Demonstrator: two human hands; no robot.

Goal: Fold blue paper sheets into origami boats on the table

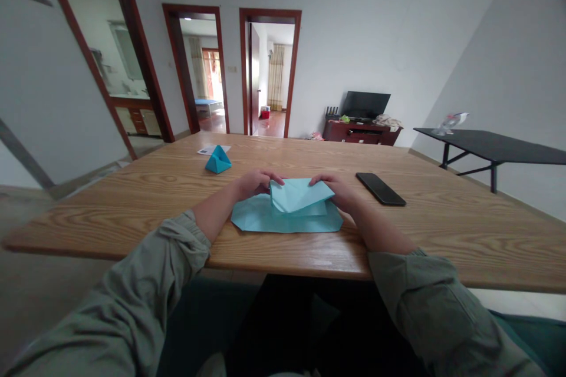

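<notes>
A sheet of light-blue paper lies near the table's front edge, its lower corners folded in. Above its middle, a folded flap of light-blue paper is raised and tilted toward me; I cannot tell whether it is part of that sheet. My left hand pinches the flap's upper left corner, thumb on top. At the upper right, my right hand grips it the same way, thumb over the paper. The fingers beneath are mostly hidden.
A folded blue paper shape stands at the left, by a flat printed card. To the right lies a black phone on the wooden table. Beyond are a dark side table and a television on a cabinet.
</notes>
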